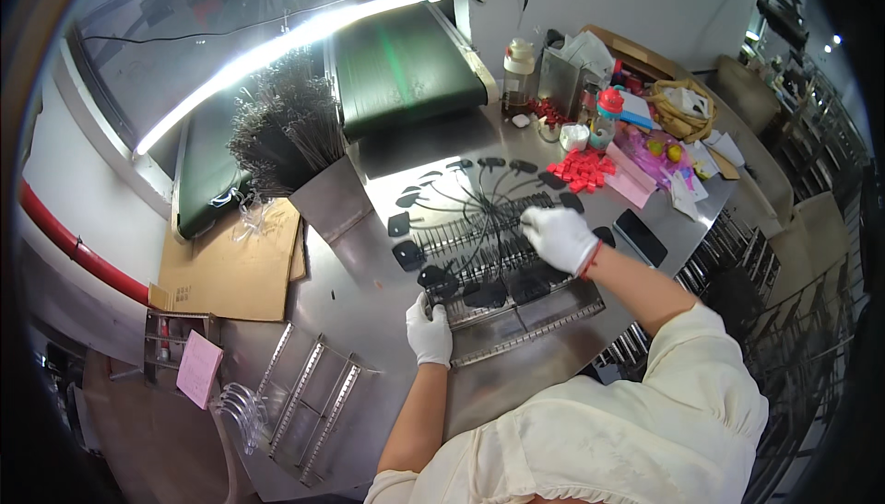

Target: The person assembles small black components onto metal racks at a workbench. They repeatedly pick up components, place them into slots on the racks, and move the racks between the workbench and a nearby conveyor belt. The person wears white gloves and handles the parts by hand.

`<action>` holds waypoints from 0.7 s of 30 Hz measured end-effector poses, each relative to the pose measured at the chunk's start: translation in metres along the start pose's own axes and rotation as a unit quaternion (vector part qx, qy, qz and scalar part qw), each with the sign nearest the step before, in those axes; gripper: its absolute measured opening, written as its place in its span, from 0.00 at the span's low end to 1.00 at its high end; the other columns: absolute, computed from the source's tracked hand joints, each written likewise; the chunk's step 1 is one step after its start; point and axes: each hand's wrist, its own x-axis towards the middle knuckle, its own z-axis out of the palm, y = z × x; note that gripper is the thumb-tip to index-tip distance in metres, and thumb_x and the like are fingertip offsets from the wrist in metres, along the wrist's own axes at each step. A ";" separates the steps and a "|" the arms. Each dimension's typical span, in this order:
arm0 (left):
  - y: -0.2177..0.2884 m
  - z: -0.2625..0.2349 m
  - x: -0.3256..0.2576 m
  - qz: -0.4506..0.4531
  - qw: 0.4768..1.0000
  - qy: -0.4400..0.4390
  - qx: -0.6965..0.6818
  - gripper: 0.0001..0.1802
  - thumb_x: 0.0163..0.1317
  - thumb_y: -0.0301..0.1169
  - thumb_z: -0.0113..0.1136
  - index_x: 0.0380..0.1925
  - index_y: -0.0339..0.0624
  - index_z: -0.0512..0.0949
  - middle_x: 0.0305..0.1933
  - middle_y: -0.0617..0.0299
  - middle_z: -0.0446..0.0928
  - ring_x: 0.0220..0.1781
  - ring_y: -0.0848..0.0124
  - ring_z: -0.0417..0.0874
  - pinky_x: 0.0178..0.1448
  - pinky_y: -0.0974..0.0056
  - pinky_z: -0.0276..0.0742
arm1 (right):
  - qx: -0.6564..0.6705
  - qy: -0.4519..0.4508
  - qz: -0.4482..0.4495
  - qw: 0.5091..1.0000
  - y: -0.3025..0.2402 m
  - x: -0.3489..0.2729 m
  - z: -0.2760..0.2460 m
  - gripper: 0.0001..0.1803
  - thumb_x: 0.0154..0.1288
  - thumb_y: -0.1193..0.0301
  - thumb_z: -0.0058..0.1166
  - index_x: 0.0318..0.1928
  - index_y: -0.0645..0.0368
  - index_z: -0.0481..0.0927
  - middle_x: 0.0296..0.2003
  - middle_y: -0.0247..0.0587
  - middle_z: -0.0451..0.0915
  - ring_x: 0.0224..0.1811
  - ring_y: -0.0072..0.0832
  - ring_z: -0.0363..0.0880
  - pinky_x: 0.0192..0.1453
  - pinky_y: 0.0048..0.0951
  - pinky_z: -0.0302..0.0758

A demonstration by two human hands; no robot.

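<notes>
Left hand (429, 330), white-gloved, closed around the near-left corner of a slotted metal rack (502, 264), steadying it at about 7 o'clock on the steel table (369, 292). Right hand (559, 237), also gloved, curled palm-down over the rack's far-right end at roughly 2 o'clock from the left hand, fingertips pressed onto thin black wires (479, 218) laid across the slots; whether anything was pinched between the fingers could not be told. Fanned out from the rack toward 11 and 12 o'clock: the wires' flat black heads (403, 224), lying loose on the bare steel. Beyond the right hand at 1 o'clock, touching nothing: a heap of small red caps (581, 169). Just beside the right wrist at 3 o'clock: a dark phone (640, 236). Farther off at 11 o'clock: a thick bundle of spare wires (286, 126) leaning by a green conveyor belt (406, 62).

Judged risky: wires crossing one another near the rack's middle, likely to snag and drag neighbours out of their slots if one were pulled. Also judged risky: the rack sitting close to the table's near edge, liable to slide or tip if the left grip slackened. Loose heads at the fan's rim, easily swept off by a sleeve. Phone near enough to the wrist to be knocked.
</notes>
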 end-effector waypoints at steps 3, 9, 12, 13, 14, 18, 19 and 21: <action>0.015 -0.014 -0.020 0.015 0.996 -0.028 -0.089 0.29 0.66 0.27 0.63 0.67 0.34 0.72 0.58 0.49 0.78 0.55 0.58 0.84 0.62 0.57 0.78 | 0.000 0.016 0.038 0.999 -0.009 -0.040 0.016 0.10 0.67 0.64 0.62 0.44 0.55 0.85 0.39 0.49 0.85 0.41 0.48 0.86 0.46 0.46 0.82; 0.025 -0.130 -0.079 0.138 0.986 0.077 -0.051 0.28 0.65 0.21 0.62 0.66 0.38 0.73 0.54 0.52 0.81 0.50 0.62 0.84 0.53 0.59 0.82 | 0.116 0.084 -0.060 0.988 -0.103 -0.015 0.000 0.07 0.66 0.66 0.63 0.40 0.55 0.85 0.37 0.44 0.83 0.41 0.42 0.86 0.45 0.40 0.82; 0.020 -0.176 -0.097 0.210 0.963 0.167 0.036 0.24 0.64 0.21 0.63 0.61 0.40 0.77 0.45 0.55 0.83 0.43 0.60 0.85 0.49 0.58 0.82 | 0.193 -0.088 -0.187 0.959 -0.181 0.040 0.022 0.11 0.69 0.66 0.60 0.45 0.57 0.86 0.44 0.47 0.85 0.45 0.41 0.86 0.52 0.37 0.81; 0.014 -0.190 -0.104 0.223 0.955 0.183 0.070 0.23 0.63 0.21 0.64 0.60 0.40 0.78 0.43 0.55 0.83 0.42 0.59 0.85 0.48 0.58 0.82 | 0.254 -0.161 -0.190 0.935 -0.207 0.062 0.046 0.14 0.71 0.63 0.57 0.47 0.58 0.86 0.48 0.49 0.85 0.49 0.43 0.85 0.56 0.38 0.80; 0.007 -0.201 -0.110 0.239 0.945 0.198 0.105 0.22 0.63 0.21 0.64 0.58 0.40 0.78 0.41 0.55 0.82 0.40 0.57 0.85 0.47 0.57 0.82 | 0.244 -0.174 -0.230 0.926 -0.234 0.087 0.074 0.16 0.72 0.60 0.55 0.47 0.58 0.86 0.49 0.48 0.85 0.50 0.46 0.85 0.58 0.40 0.79; -0.037 -0.221 -0.140 0.237 0.932 0.174 0.209 0.18 0.61 0.25 0.67 0.53 0.43 0.81 0.33 0.57 0.79 0.32 0.56 0.82 0.38 0.53 0.80 | 0.242 -0.231 -0.146 0.931 -0.319 0.211 0.194 0.22 0.67 0.56 0.52 0.49 0.57 0.87 0.47 0.53 0.87 0.52 0.48 0.85 0.60 0.42 0.78; -0.055 -0.224 -0.148 0.214 0.943 0.150 0.208 0.18 0.61 0.26 0.66 0.52 0.44 0.82 0.32 0.57 0.79 0.31 0.56 0.82 0.37 0.53 0.79 | 0.213 -0.179 -0.116 0.954 -0.330 0.245 0.227 0.21 0.66 0.55 0.52 0.49 0.54 0.88 0.48 0.53 0.87 0.53 0.47 0.85 0.60 0.42 0.79; -0.096 -0.225 -0.162 0.167 0.955 0.146 0.200 0.22 0.60 0.30 0.68 0.56 0.43 0.80 0.37 0.54 0.82 0.36 0.53 0.84 0.41 0.51 0.80 | 0.230 -0.088 -0.037 0.969 -0.372 0.287 0.256 0.17 0.67 0.59 0.59 0.51 0.52 0.87 0.50 0.50 0.87 0.53 0.43 0.85 0.60 0.40 0.79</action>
